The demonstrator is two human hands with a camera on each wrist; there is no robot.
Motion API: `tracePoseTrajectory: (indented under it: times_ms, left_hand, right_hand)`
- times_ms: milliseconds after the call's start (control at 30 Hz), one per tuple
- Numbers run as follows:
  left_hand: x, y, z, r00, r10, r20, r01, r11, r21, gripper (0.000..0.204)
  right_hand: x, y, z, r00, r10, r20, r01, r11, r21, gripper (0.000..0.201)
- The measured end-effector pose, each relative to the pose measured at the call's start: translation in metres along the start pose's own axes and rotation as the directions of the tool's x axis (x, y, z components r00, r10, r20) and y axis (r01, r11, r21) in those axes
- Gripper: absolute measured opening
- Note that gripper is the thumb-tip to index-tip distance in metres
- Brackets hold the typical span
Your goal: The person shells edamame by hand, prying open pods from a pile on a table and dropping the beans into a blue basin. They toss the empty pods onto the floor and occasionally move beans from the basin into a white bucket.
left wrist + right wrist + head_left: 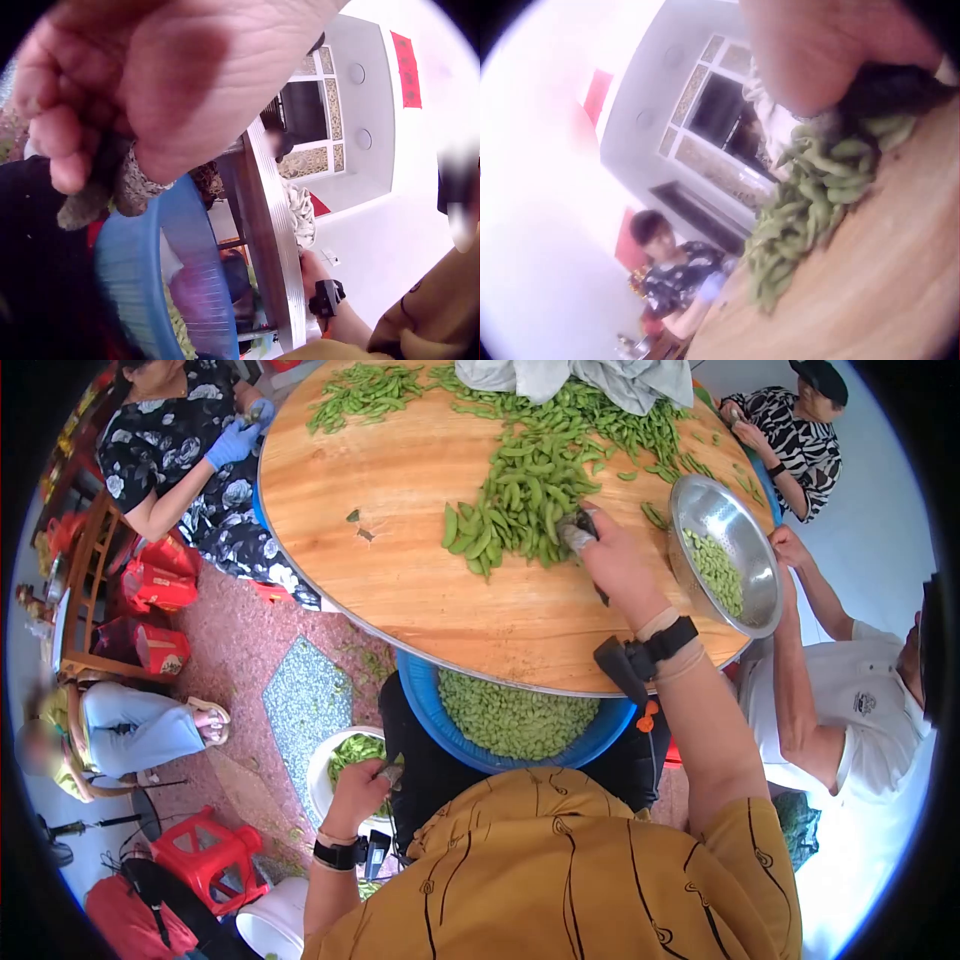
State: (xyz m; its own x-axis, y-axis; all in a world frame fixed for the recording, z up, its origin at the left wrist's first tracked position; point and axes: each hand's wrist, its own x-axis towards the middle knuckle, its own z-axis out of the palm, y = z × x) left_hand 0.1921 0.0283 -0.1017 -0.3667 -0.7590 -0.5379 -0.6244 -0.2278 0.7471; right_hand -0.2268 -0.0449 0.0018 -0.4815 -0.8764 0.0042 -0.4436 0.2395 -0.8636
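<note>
My right hand (622,565), with dark and grey coverings on its fingertips, reaches into the near end of a heap of green edamame pods (515,500) on the round wooden table. In the right wrist view pods (817,180) lie right at those fingertips; I cannot tell whether they pinch any. My left hand (358,796) hovers over a white bucket (318,780) of green pods. Its fingers are loosely curled in the left wrist view, the covered thumb and forefinger tips apart. A blue tub (418,695) of shelled beans (520,715) sits at my lap, under the table edge.
A steel colander (688,510) with shelled beans (715,565) stands tilted at the table's right, beside another person's hands. A grey-white cloth (600,378) lies over the heap's far end. Other people sit around the table (360,580). Red stools (205,855) stand at lower left.
</note>
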Motion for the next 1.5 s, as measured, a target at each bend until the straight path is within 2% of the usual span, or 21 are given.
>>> tracePoseTrajectory:
  times_ms: [100, 233, 333, 400, 433, 500, 533, 600, 733, 800, 833, 900, 1100, 1133, 1200, 1233, 1333, 1367, 1433, 1467, 1500]
  left_hand:
    - [-0.001, 0.019, -0.003, 0.999, 0.036, -0.017, -0.034, 0.993, 0.114, 0.014]
    - [0.003, -0.001, -0.004, 0.997, 0.056, -0.062, -0.042, 0.978, 0.203, 0.019]
    - [0.007, -0.027, -0.01, 0.999, 0.032, -0.005, -0.029, 0.957, 0.289, 0.022]
    - [0.007, -0.046, -0.008, 1.0, -0.027, -0.008, 0.028, 0.927, 0.375, 0.026]
    - [0.005, -0.049, -0.005, 0.994, -0.085, -0.065, 0.107, 0.83, 0.547, 0.026]
    - [0.002, -0.046, -0.002, 0.967, -0.205, -0.15, 0.245, 0.604, 0.758, 0.025]
    - [0.003, -0.05, -0.002, 0.967, -0.207, -0.149, 0.246, 0.602, 0.76, 0.025]
    - [0.005, -0.053, -0.003, 0.985, -0.043, -0.168, 0.146, 0.726, 0.672, 0.024]
    - [0.012, -0.013, -0.009, 0.985, 0.104, -0.136, -0.003, 0.806, 0.592, 0.023]
    - [0.014, 0.026, -0.004, 0.94, 0.309, -0.142, -0.21, 0.858, 0.469, 0.017]
    - [0.012, 0.047, -0.003, 0.94, 0.309, -0.145, -0.21, 0.857, 0.471, 0.017]
    - [0.01, 0.086, 0.004, 0.881, 0.46, -0.11, -0.408, 0.857, 0.313, 0.013]
    - [0.022, 0.147, 0.045, 0.757, 0.654, -0.006, -0.65, 0.753, 0.097, 0.017]
    - [0.019, 0.158, 0.053, 0.757, 0.654, -0.003, -0.65, 0.754, 0.096, 0.017]
    - [0.012, 0.182, 0.062, 0.896, 0.441, 0.043, -0.36, 0.782, -0.509, 0.021]
    - [0.012, 0.183, 0.062, 0.897, 0.414, 0.152, -0.253, 0.765, -0.593, 0.022]
    - [0.025, 0.166, 0.059, 0.876, 0.365, 0.317, -0.108, 0.787, -0.607, 0.021]
    - [0.023, 0.163, 0.055, 0.877, 0.362, 0.316, -0.106, 0.788, -0.606, 0.021]
    - [0.013, 0.153, 0.043, 0.908, 0.395, 0.14, -0.281, 0.822, -0.495, 0.019]
    - [0.008, 0.142, 0.037, 0.922, 0.376, 0.092, -0.311, 0.861, -0.403, 0.019]
    - [0.005, 0.128, 0.029, 0.931, 0.362, 0.042, -0.333, 0.892, -0.306, 0.02]
  right_hand:
    - [-0.012, 0.005, 0.016, 0.968, -0.233, 0.095, 0.232, 0.973, 0.021, 0.038]
    - [-0.043, -0.014, 0.015, 0.964, -0.201, 0.172, 0.186, 0.977, 0.101, 0.037]
    - [-0.061, -0.028, 0.008, 0.951, -0.084, 0.298, 0.019, 0.976, 0.215, 0.037]
    - [-0.066, -0.021, -0.002, 0.958, -0.172, 0.23, 0.144, 0.981, 0.134, 0.032]
    - [-0.067, -0.018, -0.008, 0.956, -0.173, 0.238, 0.144, 0.98, 0.136, 0.032]
    - [-0.07, -0.013, -0.016, 0.964, -0.239, 0.118, 0.262, 0.933, -0.247, 0.023]
    - [-0.073, -0.013, -0.015, 0.964, -0.236, 0.118, 0.259, 0.934, -0.245, 0.023]
    - [-0.081, -0.015, -0.012, 0.936, -0.338, 0.097, 0.349, 0.862, -0.368, 0.019]
    - [-0.08, -0.004, -0.004, 0.938, -0.298, 0.177, 0.346, 0.786, -0.512, 0.021]
    - [-0.077, 0.002, -0.005, 0.946, -0.271, 0.178, 0.322, 0.848, -0.422, 0.022]
    - [-0.078, 0.001, -0.006, 0.945, -0.273, 0.177, 0.324, 0.848, -0.42, 0.022]
    - [-0.082, -0.002, -0.009, 0.978, -0.156, 0.141, 0.193, 0.931, -0.31, 0.022]
    - [-0.107, 0.0, -0.017, 0.972, -0.154, 0.178, 0.148, 0.988, 0.044, 0.025]
    - [-0.115, -0.006, -0.018, 0.973, -0.15, 0.177, 0.145, 0.988, 0.043, 0.025]
    - [-0.131, -0.023, -0.019, 0.924, -0.138, 0.357, 0.221, 0.954, -0.201, 0.025]
    - [-0.137, -0.021, -0.013, 0.884, -0.152, 0.443, 0.231, 0.964, -0.13, 0.026]
    - [-0.127, -0.027, -0.012, 0.916, -0.185, 0.356, 0.198, 0.98, 0.002, 0.026]
    - [-0.109, -0.023, -0.013, 0.939, -0.225, 0.262, 0.246, 0.968, -0.052, 0.023]
    - [-0.077, -0.016, -0.015, 0.968, -0.234, 0.086, 0.248, 0.936, -0.249, 0.02]
    - [-0.064, -0.014, -0.015, 0.968, -0.234, 0.085, 0.248, 0.938, -0.243, 0.02]
    - [-0.054, -0.013, -0.016, 0.951, -0.296, 0.088, 0.307, 0.872, -0.382, 0.019]
